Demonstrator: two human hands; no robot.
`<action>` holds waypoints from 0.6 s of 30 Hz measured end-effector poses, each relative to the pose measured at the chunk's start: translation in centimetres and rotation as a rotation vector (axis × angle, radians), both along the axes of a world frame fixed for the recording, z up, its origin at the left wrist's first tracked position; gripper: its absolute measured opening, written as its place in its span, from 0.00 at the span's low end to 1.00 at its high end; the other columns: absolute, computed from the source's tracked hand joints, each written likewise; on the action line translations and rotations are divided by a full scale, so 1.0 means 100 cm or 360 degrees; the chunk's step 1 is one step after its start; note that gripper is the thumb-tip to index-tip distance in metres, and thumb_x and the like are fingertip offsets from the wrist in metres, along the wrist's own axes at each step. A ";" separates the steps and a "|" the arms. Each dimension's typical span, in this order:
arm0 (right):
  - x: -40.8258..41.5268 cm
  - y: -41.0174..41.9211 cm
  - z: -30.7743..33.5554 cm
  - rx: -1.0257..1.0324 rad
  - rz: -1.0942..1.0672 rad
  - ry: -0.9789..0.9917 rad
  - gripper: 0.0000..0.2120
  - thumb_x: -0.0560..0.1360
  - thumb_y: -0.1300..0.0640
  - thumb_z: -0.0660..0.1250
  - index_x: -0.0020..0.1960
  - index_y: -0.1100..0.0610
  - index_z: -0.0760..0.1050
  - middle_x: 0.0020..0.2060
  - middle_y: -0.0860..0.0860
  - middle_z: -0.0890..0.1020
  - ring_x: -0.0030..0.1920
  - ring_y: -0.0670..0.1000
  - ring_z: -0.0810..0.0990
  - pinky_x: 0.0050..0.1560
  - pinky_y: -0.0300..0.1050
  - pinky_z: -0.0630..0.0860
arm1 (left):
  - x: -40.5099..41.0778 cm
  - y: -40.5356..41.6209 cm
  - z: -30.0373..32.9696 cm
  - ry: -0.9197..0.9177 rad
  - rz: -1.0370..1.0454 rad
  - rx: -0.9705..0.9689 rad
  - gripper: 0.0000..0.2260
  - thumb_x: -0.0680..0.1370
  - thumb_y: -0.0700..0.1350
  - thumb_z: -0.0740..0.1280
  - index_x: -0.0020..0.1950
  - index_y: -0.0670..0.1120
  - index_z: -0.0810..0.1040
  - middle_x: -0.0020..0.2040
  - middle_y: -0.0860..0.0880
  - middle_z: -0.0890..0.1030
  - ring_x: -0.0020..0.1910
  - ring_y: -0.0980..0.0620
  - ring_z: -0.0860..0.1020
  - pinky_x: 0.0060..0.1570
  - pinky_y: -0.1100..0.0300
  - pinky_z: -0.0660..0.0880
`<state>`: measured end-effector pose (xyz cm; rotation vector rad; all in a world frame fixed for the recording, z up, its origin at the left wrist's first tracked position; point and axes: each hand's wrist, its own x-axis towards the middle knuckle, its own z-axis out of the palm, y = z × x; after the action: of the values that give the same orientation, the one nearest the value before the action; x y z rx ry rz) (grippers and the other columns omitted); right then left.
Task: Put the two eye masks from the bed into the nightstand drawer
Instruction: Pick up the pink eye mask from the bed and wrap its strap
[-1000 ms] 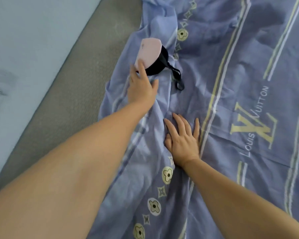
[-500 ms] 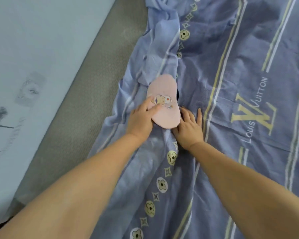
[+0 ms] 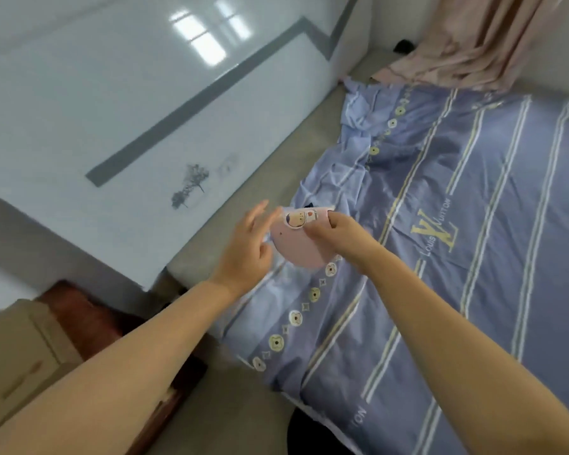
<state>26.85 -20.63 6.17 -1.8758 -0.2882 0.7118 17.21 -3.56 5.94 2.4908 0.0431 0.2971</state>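
While it is lifted just above the bed's left edge, the pink eye mask (image 3: 294, 244), printed with a small cartoon figure, is pinched along its right side by the right hand (image 3: 337, 236), whose fingers are curled closed on it. A dark bit shows at its top edge. The left hand (image 3: 247, 249) hovers beside it, fingers spread, gripping nothing. Beneath lies a rumpled blue sheet (image 3: 440, 290); a beige nightstand (image 3: 17, 359) stands off the bed's near-left corner, and a pink curtain (image 3: 467, 44) drapes over the far edge.

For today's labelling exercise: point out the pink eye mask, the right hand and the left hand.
pink eye mask (image 3: 294, 246): head view, bare pink lower part.
right hand (image 3: 337, 233): head view, back of hand.
left hand (image 3: 247, 247): head view, back of hand.
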 end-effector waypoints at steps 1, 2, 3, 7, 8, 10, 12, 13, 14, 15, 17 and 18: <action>-0.025 0.004 0.018 0.0062 0.0123 -0.0009 0.08 0.74 0.51 0.66 0.49 0.54 0.79 0.46 0.54 0.83 0.47 0.57 0.82 0.46 0.48 0.79 | -0.027 0.005 0.019 -0.0024 0.0020 0.0046 0.26 0.75 0.37 0.65 0.72 0.45 0.65 0.74 0.43 0.64 0.72 0.46 0.63 0.70 0.51 0.64; -0.052 0.009 0.035 0.0100 0.0246 -0.0014 0.07 0.74 0.52 0.66 0.48 0.54 0.79 0.46 0.54 0.83 0.47 0.56 0.82 0.46 0.48 0.79 | -0.055 0.008 0.036 -0.0030 0.0005 0.0087 0.26 0.75 0.42 0.68 0.72 0.46 0.65 0.73 0.45 0.66 0.72 0.48 0.64 0.70 0.54 0.62; -0.079 0.015 0.050 0.0140 0.0348 -0.0010 0.08 0.74 0.52 0.67 0.49 0.56 0.79 0.46 0.55 0.83 0.47 0.56 0.82 0.47 0.49 0.79 | -0.084 0.011 0.053 0.0001 -0.0016 0.0071 0.26 0.74 0.45 0.69 0.71 0.47 0.67 0.72 0.46 0.69 0.71 0.51 0.65 0.69 0.59 0.61; -0.184 0.043 0.103 0.0189 0.0591 -0.0176 0.13 0.73 0.47 0.67 0.49 0.57 0.79 0.44 0.56 0.83 0.45 0.56 0.82 0.45 0.48 0.78 | -0.204 0.016 0.110 0.0167 0.0303 -0.0417 0.09 0.74 0.46 0.69 0.54 0.47 0.78 0.53 0.46 0.81 0.51 0.52 0.76 0.43 0.67 0.67; -0.205 0.049 0.112 0.0125 0.0597 -0.0330 0.16 0.72 0.45 0.67 0.49 0.58 0.78 0.45 0.57 0.83 0.45 0.55 0.81 0.45 0.48 0.76 | -0.231 0.019 0.119 0.0178 0.0391 -0.0497 0.06 0.75 0.46 0.68 0.50 0.46 0.79 0.48 0.44 0.81 0.45 0.51 0.76 0.38 0.67 0.67; -0.241 0.059 0.131 0.0109 0.0523 -0.0523 0.21 0.70 0.43 0.69 0.52 0.58 0.74 0.46 0.54 0.80 0.46 0.50 0.78 0.47 0.45 0.74 | -0.281 0.024 0.140 0.0185 0.0468 -0.0651 0.06 0.76 0.46 0.67 0.48 0.44 0.78 0.45 0.41 0.80 0.42 0.50 0.76 0.38 0.62 0.68; -0.270 0.063 0.150 0.0179 0.0623 -0.0417 0.23 0.70 0.45 0.70 0.59 0.55 0.70 0.52 0.50 0.78 0.52 0.49 0.78 0.53 0.45 0.76 | -0.322 0.026 0.157 0.0187 0.0478 -0.0804 0.08 0.76 0.48 0.67 0.50 0.44 0.78 0.46 0.41 0.81 0.42 0.52 0.77 0.40 0.61 0.71; -0.284 0.064 0.157 0.0213 0.0766 -0.0278 0.22 0.71 0.47 0.69 0.61 0.55 0.70 0.54 0.51 0.79 0.54 0.51 0.79 0.55 0.47 0.78 | -0.339 0.026 0.164 0.0161 0.0495 -0.0849 0.07 0.76 0.48 0.67 0.49 0.45 0.78 0.45 0.43 0.82 0.41 0.54 0.78 0.39 0.63 0.72; -0.297 0.064 0.162 0.0256 0.0915 -0.0132 0.19 0.73 0.49 0.68 0.61 0.55 0.71 0.55 0.53 0.80 0.54 0.52 0.80 0.55 0.48 0.79 | -0.351 0.023 0.169 0.0111 0.0546 -0.0879 0.06 0.77 0.49 0.66 0.47 0.46 0.77 0.43 0.46 0.81 0.39 0.54 0.78 0.37 0.64 0.72; -0.309 0.064 0.165 0.0330 0.1015 -0.0004 0.14 0.74 0.52 0.67 0.59 0.56 0.74 0.53 0.55 0.81 0.52 0.54 0.81 0.55 0.51 0.79 | -0.362 0.020 0.171 0.0023 0.0633 -0.0928 0.06 0.77 0.49 0.65 0.45 0.47 0.76 0.41 0.48 0.79 0.38 0.54 0.77 0.34 0.65 0.73; -0.334 0.069 0.170 0.0503 0.1019 0.0111 0.07 0.76 0.57 0.65 0.53 0.56 0.77 0.48 0.56 0.83 0.49 0.56 0.81 0.55 0.57 0.77 | -0.381 0.015 0.173 -0.0206 0.0752 -0.1436 0.08 0.77 0.52 0.64 0.45 0.49 0.76 0.44 0.47 0.80 0.40 0.52 0.79 0.31 0.64 0.76; -0.340 0.072 0.170 0.0603 0.0948 0.0171 0.06 0.76 0.57 0.64 0.52 0.56 0.77 0.46 0.55 0.83 0.48 0.55 0.82 0.54 0.58 0.77 | -0.383 0.013 0.171 -0.0270 0.0680 -0.1864 0.13 0.76 0.57 0.62 0.50 0.49 0.77 0.49 0.45 0.81 0.45 0.50 0.81 0.34 0.62 0.79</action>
<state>-7.14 -13.40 23.12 -1.3831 -0.8708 1.0659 -21.14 -2.28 23.08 1.2696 0.5219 0.4790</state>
